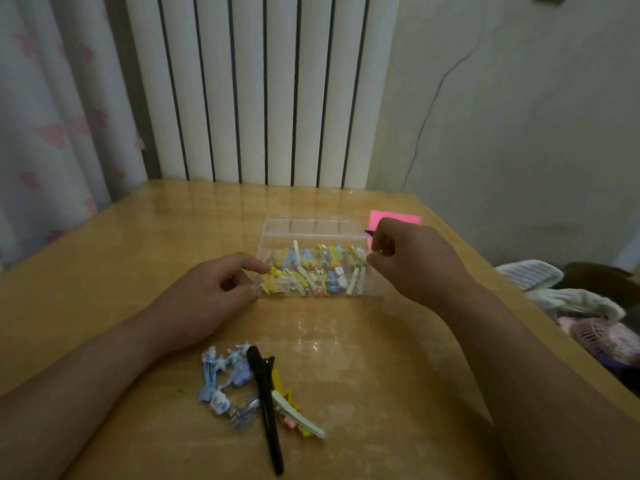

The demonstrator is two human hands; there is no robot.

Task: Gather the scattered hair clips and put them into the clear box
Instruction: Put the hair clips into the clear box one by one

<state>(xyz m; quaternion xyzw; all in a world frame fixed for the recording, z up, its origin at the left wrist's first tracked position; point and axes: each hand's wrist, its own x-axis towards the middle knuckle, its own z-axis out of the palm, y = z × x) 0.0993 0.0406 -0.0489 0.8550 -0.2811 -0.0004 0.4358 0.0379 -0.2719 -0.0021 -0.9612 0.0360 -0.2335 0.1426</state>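
The clear box (pixel 273 237) sits open in the middle of the desk (pixel 138 237). It already has lots of hair clips (pixel 311 268) inside: yellow ones, blue ones, pale green ones and a few pink ones. They fill most of the bottom of the box.

So a big part of the job looks done, but not all of it. A small pile of clips (pixel 239 382) is lying on the desk, near the person and well apart from the box. It has blue star clips, a purple one, a yellow one and a pale green one. A long black clip (pixel 265 393) lies across the pile. All of these need to go into the box.

The left hand (pixel 214 289) is at the left end of the box. Its pointing finger and thumb pinch the box's left wall, as if to keep the box from sliding.

The right hand (pixel 405 261) is at the right end of the box, with its fingers curled in. A small dark tip pokes out by the fingers. It may be a clip, but the picture is too dim and blurry, so I cannot tell if this hand holds a clip, the box or nothing.

A pink paper (pixel 398 218) lies on the desk behind the right hand.
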